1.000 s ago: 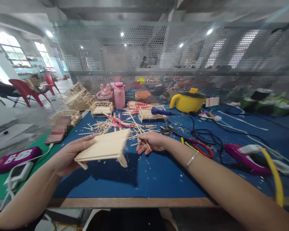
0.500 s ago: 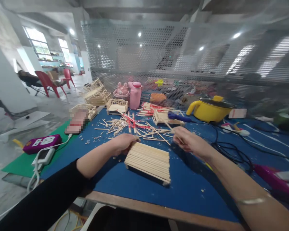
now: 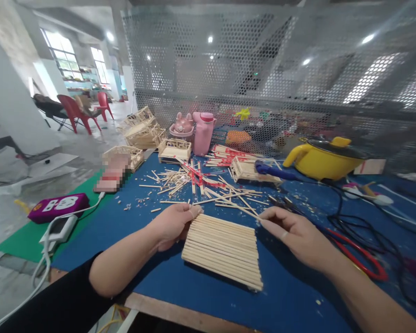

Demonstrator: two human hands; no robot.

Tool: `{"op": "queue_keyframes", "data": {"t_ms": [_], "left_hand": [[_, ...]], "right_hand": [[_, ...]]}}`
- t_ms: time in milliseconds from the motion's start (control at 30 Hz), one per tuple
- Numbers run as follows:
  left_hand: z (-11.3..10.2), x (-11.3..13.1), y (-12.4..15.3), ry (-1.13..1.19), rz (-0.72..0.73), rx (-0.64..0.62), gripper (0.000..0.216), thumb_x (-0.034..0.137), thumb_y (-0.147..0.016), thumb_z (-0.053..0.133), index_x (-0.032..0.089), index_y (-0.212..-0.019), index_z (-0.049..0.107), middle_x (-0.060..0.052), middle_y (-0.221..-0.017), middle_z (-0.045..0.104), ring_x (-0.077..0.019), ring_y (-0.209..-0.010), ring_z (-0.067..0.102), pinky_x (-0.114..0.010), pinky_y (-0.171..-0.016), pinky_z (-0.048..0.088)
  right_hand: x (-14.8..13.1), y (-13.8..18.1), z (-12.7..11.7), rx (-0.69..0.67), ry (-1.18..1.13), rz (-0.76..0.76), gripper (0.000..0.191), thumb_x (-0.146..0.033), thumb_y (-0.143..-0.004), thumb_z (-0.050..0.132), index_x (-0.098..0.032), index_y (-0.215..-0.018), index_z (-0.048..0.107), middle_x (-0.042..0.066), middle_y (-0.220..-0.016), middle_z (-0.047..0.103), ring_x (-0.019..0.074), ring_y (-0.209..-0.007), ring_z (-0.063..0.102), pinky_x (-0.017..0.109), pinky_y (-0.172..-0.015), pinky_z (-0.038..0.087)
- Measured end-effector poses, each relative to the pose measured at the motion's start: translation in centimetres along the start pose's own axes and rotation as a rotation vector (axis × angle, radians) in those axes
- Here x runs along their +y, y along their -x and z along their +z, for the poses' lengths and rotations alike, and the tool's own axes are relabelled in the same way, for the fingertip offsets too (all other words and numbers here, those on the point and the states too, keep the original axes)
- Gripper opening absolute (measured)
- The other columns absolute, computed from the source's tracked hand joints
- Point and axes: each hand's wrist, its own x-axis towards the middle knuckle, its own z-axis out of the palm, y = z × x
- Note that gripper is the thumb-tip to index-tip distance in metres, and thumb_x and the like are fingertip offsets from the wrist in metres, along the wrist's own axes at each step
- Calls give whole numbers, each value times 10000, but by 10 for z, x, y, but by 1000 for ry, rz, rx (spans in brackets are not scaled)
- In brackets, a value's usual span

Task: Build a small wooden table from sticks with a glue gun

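Observation:
A flat panel of wooden sticks laid side by side point(image 3: 223, 249) lies tilted on the blue table in front of me. My left hand point(image 3: 175, 224) is closed at its far left corner, thumb and fingertips pinching the edge. My right hand point(image 3: 291, 231) is just off the panel's far right corner, thumb and forefinger pinched on the end of a thin wooden stick point(image 3: 244, 209). That stick slants away to the left, over other loose sticks. Beyond the panel lies a scattered heap of loose sticks point(image 3: 175, 180), some with red printed wrappers.
Small stick-built frames point(image 3: 175, 150) stand at the back, near a pink bottle point(image 3: 203, 134). A blue corded tool point(image 3: 273, 171) rests on another frame. A yellow pot point(image 3: 324, 159), red-handled pliers point(image 3: 364, 259) and black cables are at right. A phone point(image 3: 113, 173) and purple case point(image 3: 58, 207) lie left.
My right hand has come down, its stick now slanting low toward the heap. My left hand stays at the panel's corner. The view has shifted, bringing the red-handled pliers into sight.

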Motion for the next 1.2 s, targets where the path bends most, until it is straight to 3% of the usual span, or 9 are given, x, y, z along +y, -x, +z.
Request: {"op": "queue_keyframes", "data": {"t_ms": [133,200,567,700,867,1033,1200], "left_hand": [[-3,5,1,131,-130,108,324,393,-925,441,128,-875,620,-46,-635,661,-102,-497,599,-192,-477,464],[-5,7,1,137,-161,98,340,394,-926,436,117,-910,633,-56,-640,669,-106,-495,608,-191,-472,471],[-7,2,8,240,-84,31,162,260,-860,581,118,-840,657,-95,-772,709,-118,-617,661,-192,-576,518],[-3,-5,23,264,-97,83,184,290,-780,692,150,-886,637,-41,-758,679,-108,-632,638,-206,-617,515],[7,-17,44,210,8,198,305,389,-747,716,166,-941,639,-10,-712,648,-111,-642,597,-209,-622,479],[18,-21,57,218,133,235,275,406,-745,713,187,-906,672,-29,-785,689,-133,-729,596,-209,-678,457],[23,-23,57,357,112,240,298,450,-688,741,197,-837,689,-54,-850,727,-202,-802,644,-275,-747,480]], "right_hand": [[2,-1,1,-26,51,-13,287,-462,-837,547,-197,-784,645,38,-754,649,186,-712,574,310,-677,454],[2,-1,2,-38,69,-22,268,-439,-842,550,-201,-784,657,39,-762,663,187,-716,590,310,-680,461],[-7,5,1,-62,13,24,267,-439,-829,567,-213,-710,644,27,-675,649,171,-616,589,270,-577,474],[-18,8,-7,-97,-29,57,276,-446,-845,540,-222,-706,620,15,-633,626,164,-579,579,253,-527,472],[-20,8,-10,-203,-38,-45,214,-376,-886,499,-241,-774,621,15,-667,637,160,-581,603,243,-518,481],[-14,15,-2,-66,-98,-189,116,-302,-861,552,-275,-803,649,14,-657,635,165,-559,607,249,-480,479],[-16,26,-2,148,3,-349,90,-252,-835,594,-316,-838,657,6,-624,639,165,-520,609,261,-457,473]]}}
